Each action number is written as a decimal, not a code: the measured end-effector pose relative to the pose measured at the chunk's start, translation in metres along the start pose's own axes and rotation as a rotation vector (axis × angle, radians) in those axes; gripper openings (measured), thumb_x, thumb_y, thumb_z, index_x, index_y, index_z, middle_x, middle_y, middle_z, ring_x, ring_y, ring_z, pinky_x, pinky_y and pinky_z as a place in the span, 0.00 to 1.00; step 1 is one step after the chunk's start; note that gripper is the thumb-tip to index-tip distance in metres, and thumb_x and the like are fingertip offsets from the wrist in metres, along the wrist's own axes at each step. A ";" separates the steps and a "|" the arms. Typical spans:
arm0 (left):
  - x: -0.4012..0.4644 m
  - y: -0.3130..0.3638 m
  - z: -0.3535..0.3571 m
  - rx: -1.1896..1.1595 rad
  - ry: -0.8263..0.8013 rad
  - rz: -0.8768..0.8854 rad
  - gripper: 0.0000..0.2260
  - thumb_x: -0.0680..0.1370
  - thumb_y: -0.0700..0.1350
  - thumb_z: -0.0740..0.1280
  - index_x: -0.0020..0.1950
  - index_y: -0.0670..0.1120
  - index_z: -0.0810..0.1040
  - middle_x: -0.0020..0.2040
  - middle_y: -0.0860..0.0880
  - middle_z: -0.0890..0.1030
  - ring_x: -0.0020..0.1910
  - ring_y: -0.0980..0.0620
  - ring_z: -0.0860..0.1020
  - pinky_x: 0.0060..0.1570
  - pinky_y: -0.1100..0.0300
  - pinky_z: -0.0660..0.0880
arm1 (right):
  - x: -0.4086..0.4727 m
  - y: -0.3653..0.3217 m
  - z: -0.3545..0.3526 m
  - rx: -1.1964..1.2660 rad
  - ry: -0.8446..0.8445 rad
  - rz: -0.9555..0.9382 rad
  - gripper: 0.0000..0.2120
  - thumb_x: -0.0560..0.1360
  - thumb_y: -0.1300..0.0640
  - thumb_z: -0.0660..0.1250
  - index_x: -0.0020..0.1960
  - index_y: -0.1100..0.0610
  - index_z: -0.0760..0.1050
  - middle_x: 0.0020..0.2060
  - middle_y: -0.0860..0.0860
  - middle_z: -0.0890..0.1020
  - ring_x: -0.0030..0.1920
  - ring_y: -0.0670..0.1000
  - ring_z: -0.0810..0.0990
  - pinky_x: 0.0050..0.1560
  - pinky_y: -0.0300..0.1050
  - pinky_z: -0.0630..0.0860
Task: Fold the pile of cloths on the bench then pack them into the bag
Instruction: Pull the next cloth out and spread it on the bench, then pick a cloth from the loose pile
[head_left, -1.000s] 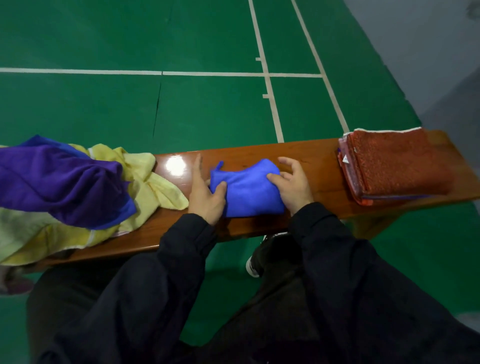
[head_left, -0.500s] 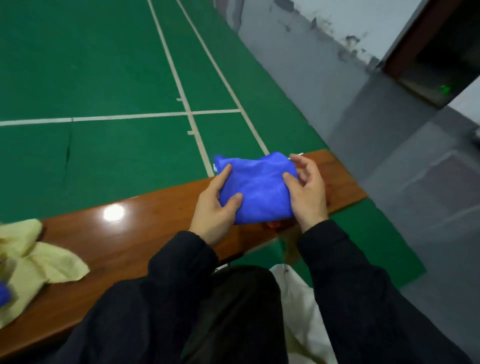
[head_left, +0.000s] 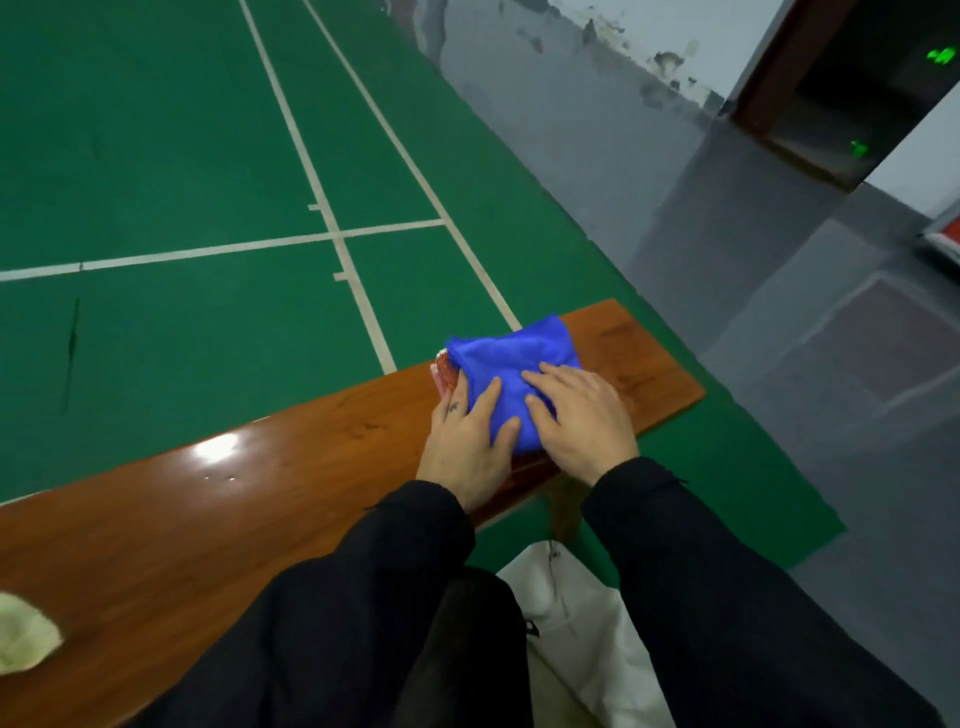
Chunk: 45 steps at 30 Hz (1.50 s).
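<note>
A folded blue cloth (head_left: 511, 353) lies on top of a stack of folded red cloths (head_left: 445, 373) near the right end of the wooden bench (head_left: 260, 499). Only a sliver of the red stack shows at the blue cloth's left edge. My left hand (head_left: 465, 441) lies flat on the blue cloth's near left part, fingers straight. My right hand (head_left: 579, 415) presses flat on its near right part. A white bag (head_left: 582, 623) sits on the floor below the bench, between my arms.
A corner of a pale yellow cloth (head_left: 23, 642) shows at the bench's left edge. Beyond the bench lies a green court floor with white lines. A grey floor and a dark doorway are to the right.
Both hands carried the blue cloth to the right and set it down on the red stack. They now rest flat on it instead of gripping it.
</note>
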<state>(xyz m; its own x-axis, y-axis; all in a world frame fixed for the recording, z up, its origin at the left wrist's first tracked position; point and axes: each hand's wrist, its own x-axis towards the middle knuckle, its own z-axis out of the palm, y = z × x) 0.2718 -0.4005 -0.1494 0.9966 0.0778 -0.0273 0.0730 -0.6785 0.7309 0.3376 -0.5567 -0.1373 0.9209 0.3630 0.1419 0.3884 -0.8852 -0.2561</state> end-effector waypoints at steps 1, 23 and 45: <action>-0.001 -0.001 0.000 -0.023 0.004 -0.016 0.28 0.83 0.52 0.61 0.81 0.46 0.58 0.81 0.38 0.51 0.80 0.43 0.52 0.75 0.57 0.50 | -0.001 -0.001 0.002 -0.039 -0.018 0.021 0.21 0.81 0.45 0.59 0.70 0.47 0.76 0.71 0.49 0.77 0.73 0.53 0.72 0.77 0.55 0.60; -0.195 -0.143 -0.180 -0.282 0.545 -0.245 0.07 0.82 0.44 0.64 0.48 0.49 0.81 0.43 0.57 0.81 0.46 0.54 0.79 0.48 0.59 0.74 | -0.074 -0.295 0.036 0.404 -0.085 -0.448 0.07 0.80 0.54 0.65 0.54 0.50 0.81 0.53 0.46 0.82 0.56 0.49 0.77 0.58 0.49 0.75; -0.366 -0.258 -0.305 0.632 0.969 -0.237 0.11 0.81 0.46 0.63 0.56 0.43 0.83 0.50 0.45 0.82 0.47 0.43 0.78 0.48 0.48 0.78 | -0.136 -0.456 0.074 0.681 -0.336 -0.658 0.09 0.79 0.57 0.67 0.57 0.48 0.81 0.50 0.42 0.82 0.51 0.43 0.79 0.55 0.49 0.79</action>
<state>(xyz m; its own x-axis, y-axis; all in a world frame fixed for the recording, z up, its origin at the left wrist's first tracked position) -0.1233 -0.0307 -0.1200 0.5305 0.5876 0.6110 0.5294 -0.7926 0.3026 0.0375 -0.1811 -0.1107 0.4367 0.8767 0.2016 0.6629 -0.1621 -0.7309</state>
